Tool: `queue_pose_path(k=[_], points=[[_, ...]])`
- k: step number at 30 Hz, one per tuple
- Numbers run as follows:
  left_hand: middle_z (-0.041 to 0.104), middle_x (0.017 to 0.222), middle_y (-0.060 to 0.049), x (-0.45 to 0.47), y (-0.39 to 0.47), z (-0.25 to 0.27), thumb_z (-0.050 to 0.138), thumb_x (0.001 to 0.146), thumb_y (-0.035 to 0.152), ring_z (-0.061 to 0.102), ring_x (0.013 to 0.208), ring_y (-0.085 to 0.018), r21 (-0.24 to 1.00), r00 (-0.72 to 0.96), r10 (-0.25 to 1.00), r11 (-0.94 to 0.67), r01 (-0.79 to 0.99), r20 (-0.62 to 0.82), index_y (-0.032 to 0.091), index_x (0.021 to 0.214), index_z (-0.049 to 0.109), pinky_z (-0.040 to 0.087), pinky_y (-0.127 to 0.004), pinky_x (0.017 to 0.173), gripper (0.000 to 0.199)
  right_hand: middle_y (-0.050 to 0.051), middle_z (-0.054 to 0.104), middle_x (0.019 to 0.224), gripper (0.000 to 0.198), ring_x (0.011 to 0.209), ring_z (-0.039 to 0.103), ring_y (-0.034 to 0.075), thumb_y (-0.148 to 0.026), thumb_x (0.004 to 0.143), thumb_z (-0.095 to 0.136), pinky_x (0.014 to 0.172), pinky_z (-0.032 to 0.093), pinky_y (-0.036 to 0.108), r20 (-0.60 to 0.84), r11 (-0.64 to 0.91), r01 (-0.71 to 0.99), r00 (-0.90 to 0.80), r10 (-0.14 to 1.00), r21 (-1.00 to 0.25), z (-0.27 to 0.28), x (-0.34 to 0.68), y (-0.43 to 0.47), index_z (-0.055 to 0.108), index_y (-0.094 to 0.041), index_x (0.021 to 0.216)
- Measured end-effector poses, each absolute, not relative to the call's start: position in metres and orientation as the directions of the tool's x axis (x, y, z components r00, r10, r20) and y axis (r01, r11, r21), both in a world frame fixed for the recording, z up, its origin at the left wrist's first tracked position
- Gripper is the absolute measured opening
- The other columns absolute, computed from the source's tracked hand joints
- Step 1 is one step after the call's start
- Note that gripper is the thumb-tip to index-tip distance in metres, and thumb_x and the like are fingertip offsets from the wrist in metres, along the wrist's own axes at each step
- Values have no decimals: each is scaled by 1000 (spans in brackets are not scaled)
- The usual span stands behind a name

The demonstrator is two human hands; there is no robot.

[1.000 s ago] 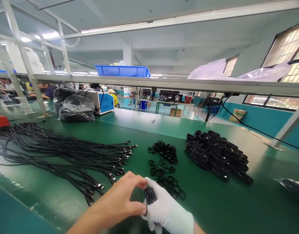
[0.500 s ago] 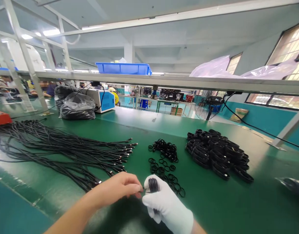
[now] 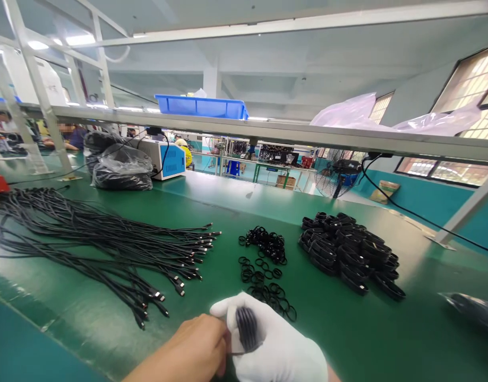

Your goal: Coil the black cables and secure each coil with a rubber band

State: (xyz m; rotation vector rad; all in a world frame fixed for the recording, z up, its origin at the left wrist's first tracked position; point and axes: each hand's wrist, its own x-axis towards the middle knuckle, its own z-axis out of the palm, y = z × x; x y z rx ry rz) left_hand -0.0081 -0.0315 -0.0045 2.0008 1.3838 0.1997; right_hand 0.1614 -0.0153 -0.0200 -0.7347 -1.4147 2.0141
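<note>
My right hand (image 3: 281, 345), in a white glove, is closed around a coiled black cable (image 3: 247, 329), whose stacked loops show between thumb and fingers. My bare left hand (image 3: 202, 342) is close against its left side, fingers curled in; a short dark strand of the cable runs from them toward the coil. The left fingertips are mostly hidden. Just beyond the glove lie loose black rubber rings (image 3: 273, 297), with a denser heap of small black rings (image 3: 265, 243) behind them. To the left, many straight black cables (image 3: 120, 239) lie with their metal plugs pointing right.
Coiled black cables (image 3: 351, 252) form a pile on the right of the green table (image 3: 223, 207). A plastic-wrapped bundle (image 3: 472, 313) lies at the right edge. Black bags (image 3: 122, 167) and a white-and-blue machine (image 3: 170, 159) stand behind. A shelf (image 3: 275, 130) with a blue bin (image 3: 202, 107) crosses above.
Both hands have moved lower, toward me. My left hand has turned over and curled in against the gloved hand. The coil stays in the right hand, and the view has shifted slightly.
</note>
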Motion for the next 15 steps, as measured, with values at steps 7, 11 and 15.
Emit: queue_pose_path(k=[7, 11, 15], points=[[61, 71, 2, -8, -20, 3, 53, 75, 19, 54, 68, -14, 975, 328, 944, -37, 218, -38, 17, 79, 57, 41, -23, 62, 6, -4, 57, 50, 52, 34, 45, 8, -34, 57, 78, 36, 29, 15, 162, -294, -461, -723, 672, -837, -38, 158, -8, 38, -22, 88], [59, 64, 3, 9, -18, -10, 62, 73, 23, 51, 62, -11, 998, 268, 963, 34, -53, -18, 17, 72, 51, 40, -22, 60, 13, -4, 58, 50, 53, 36, 46, 8, -30, 59, 76, 38, 30, 14, 156, -311, -455, -737, 658, -835, -45, 157, -8, 38, -22, 95], [57, 68, 3, 12, -15, -21, 63, 72, 23, 49, 59, -10, 988, 227, 972, 91, -129, -60, 18, 78, 49, 38, -20, 55, 16, -1, 62, 55, 58, 38, 49, 8, -25, 62, 73, 39, 32, 15, 129, -357, -472, -729, 672, -806, -48, 159, -6, 40, -20, 109]])
